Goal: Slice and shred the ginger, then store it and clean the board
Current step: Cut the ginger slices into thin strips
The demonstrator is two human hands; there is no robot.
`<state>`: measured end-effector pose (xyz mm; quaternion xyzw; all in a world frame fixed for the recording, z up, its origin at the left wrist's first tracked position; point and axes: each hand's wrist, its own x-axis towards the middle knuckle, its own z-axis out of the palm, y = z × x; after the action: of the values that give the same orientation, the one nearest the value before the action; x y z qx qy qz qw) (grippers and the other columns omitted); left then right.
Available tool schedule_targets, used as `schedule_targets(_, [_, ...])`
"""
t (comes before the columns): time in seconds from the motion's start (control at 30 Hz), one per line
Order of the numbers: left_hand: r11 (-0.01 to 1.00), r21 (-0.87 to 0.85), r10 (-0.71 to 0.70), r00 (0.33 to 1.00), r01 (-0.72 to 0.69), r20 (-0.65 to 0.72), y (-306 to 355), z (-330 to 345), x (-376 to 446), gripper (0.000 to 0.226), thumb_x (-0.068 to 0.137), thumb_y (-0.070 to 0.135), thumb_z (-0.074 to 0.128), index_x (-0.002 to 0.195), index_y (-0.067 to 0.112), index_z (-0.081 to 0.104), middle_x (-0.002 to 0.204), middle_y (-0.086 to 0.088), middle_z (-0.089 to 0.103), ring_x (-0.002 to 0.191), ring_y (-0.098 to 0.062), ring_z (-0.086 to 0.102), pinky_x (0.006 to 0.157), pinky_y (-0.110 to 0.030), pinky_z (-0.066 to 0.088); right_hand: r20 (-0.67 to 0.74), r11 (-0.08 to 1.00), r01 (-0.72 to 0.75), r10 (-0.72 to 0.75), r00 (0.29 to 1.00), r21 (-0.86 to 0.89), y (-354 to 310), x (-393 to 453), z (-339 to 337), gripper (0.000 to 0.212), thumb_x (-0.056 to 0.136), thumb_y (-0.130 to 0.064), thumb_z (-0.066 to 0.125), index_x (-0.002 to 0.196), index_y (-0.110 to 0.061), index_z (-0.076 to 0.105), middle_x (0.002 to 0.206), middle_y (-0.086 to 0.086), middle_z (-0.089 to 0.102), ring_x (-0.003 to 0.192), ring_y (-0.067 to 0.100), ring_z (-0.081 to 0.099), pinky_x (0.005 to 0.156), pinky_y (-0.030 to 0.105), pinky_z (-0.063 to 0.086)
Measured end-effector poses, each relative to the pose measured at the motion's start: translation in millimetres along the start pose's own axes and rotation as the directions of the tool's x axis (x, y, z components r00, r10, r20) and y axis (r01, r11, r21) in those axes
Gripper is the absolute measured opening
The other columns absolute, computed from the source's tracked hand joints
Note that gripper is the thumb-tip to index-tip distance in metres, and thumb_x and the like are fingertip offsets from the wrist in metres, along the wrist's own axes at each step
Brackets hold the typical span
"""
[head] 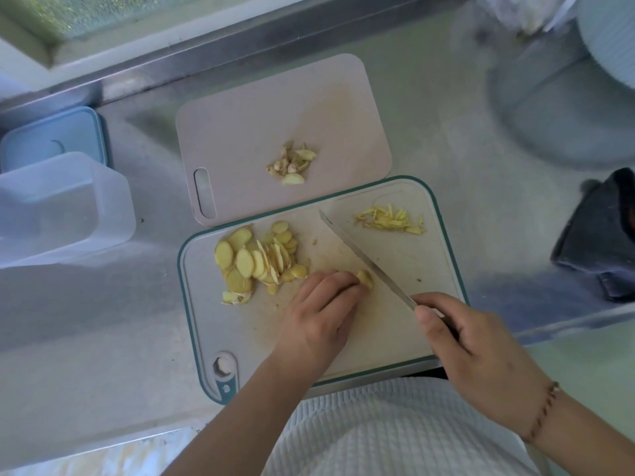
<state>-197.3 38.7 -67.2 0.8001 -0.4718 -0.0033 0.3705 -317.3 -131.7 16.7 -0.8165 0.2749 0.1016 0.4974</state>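
Left hand pins ginger stack, right hand grips knife; blade close to fingertips, nick risk if stack slips.

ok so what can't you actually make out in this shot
- Ginger piece, head view: mostly hidden under the left hand.
- Knife handle: covered by the right hand.
- Dark object, right edge: cut off, unidentifiable.
- Top right corner: blurred bag and bowl.

steel counter below frosted window
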Motion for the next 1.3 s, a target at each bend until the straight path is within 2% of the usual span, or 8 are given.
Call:
schedule_targets(0.17, [1.0,0.003,0.0,1.0,0.0,0.004,1.9,5.2,4.8,0.017,0.084,-0.012,0.07,0.094,0.0,0.076,0.098,-0.011,0.071,0.09,-0.028,0.066,0.083,-0.036,0.053,0.026,1.0,0.001,-0.001,1.0,-0.026,-3.6,-1.5,4.4,0.048,0.088,-0.066,0.031,0.105,-0.033,0.06,0.045,-0.007,0.047,0.041,0.009,0.045,0.042,0.013,0.03])
schedule_targets(0.23, [1.0,-0.008,0.001,1.0,-0.001,0.004,3.2,6.4,5.8,0.014,0.087,-0.009,0.068,0.093,0.001,0.076,0.097,-0.011,0.072,0.09,-0.028,0.067,0.084,-0.035,0.054,0.039,0.999,-0.002,0.004,0.999,-0.048,-5.4,-1.8,5.7,0.042,0.091,-0.061,0.032,0.105,-0.032,0.06,0.044,-0.009,0.046,0.04,0.009,0.045,0.042,0.013,0.029])
schedule_targets(0.37, [0.999,-0.039,-0.021,1.0,0.021,-0.02,4.4,6.7,8.7,0.016,0.095,-0.002,0.06,0.092,0.0,0.076,0.097,-0.011,0.073,0.091,-0.027,0.067,0.085,-0.032,0.054,0.07,0.997,0.001,0.005,0.998,-0.081,-8.8,-2.6,5.5,0.038,0.087,-0.057,0.032,0.106,-0.035,0.055,0.044,-0.011,0.047,0.04,0.008,0.044,0.041,0.014,0.028])
schedule_targets(0.6, [0.998,-0.039,0.046,0.999,-0.046,-0.001,1.9,-1.6,1.4,0.013,0.088,-0.009,0.067,0.093,0.0,0.074,0.096,-0.014,0.069,0.088,-0.029,0.063,0.081,-0.035,0.052,0.076,0.997,-0.007,0.012,0.997,-0.073,-6.9,0.3,0.3,0.042,0.087,-0.056,0.033,0.105,-0.03,0.06,0.044,-0.01,0.046,0.04,0.008,0.043,0.041,0.014,0.028])
schedule_targets(0.73, [0.996,0.013,0.092,0.995,-0.092,0.031,-2.6,-2.3,5.1,0.018,0.082,-0.013,0.073,0.097,-0.003,0.075,0.101,-0.015,0.071,0.095,-0.031,0.066,0.082,-0.039,0.053,0.083,0.997,-0.016,0.022,0.996,-0.07,-6.4,2.9,-2.5,0.043,0.086,-0.056,0.033,0.105,-0.028,0.061,0.044,-0.012,0.045,0.041,0.007,0.044,0.042,0.013,0.03])
schedule_targets(0.9, [0.995,0.033,0.093,0.991,-0.097,0.093,-5.9,1.8,4.9,0.02,0.085,-0.009,0.071,0.103,-0.002,0.075,0.108,-0.013,0.072,0.104,-0.031,0.066,0.089,-0.04,0.053,0.097,0.993,0.02,-0.009,0.995,-0.115,-8.4,1.0,-1.8,0.041,0.088,-0.056,0.032,0.107,-0.03,0.058,0.047,-0.015,0.05,0.042,0.007,0.047,0.041,0.013,0.029])
schedule_targets(1.07, [0.993,0.08,0.077,0.993,-0.084,0.092,0.6,2.2,3.7,0.022,0.078,-0.012,0.074,0.098,-0.002,0.076,0.101,-0.013,0.072,0.105,-0.028,0.06,0.095,-0.032,0.048,0.109,0.986,0.057,-0.04,0.993,-0.158,-11.0,-8.1,-2.3,0.044,0.094,-0.062,0.023,0.11,-0.036,0.055,0.057,-0.019,0.054,0.045,0.007,0.05,0.04,0.011,0.028])
schedule_targets(1.3, [0.998,0.058,0.027,0.995,-0.032,0.095,0.8,6.0,4.1,0.023,0.079,-0.013,0.073,0.099,-0.002,0.076,0.1,-0.012,0.069,0.098,-0.03,0.063,0.09,-0.033,0.051,0.113,0.984,0.066,-0.048,0.992,-0.163,-5.4,-4.2,-2.4,0.05,0.093,-0.066,0.02,0.111,-0.036,0.056,0.065,-0.016,0.058,0.049,0.008,0.054,0.041,0.013,0.03])
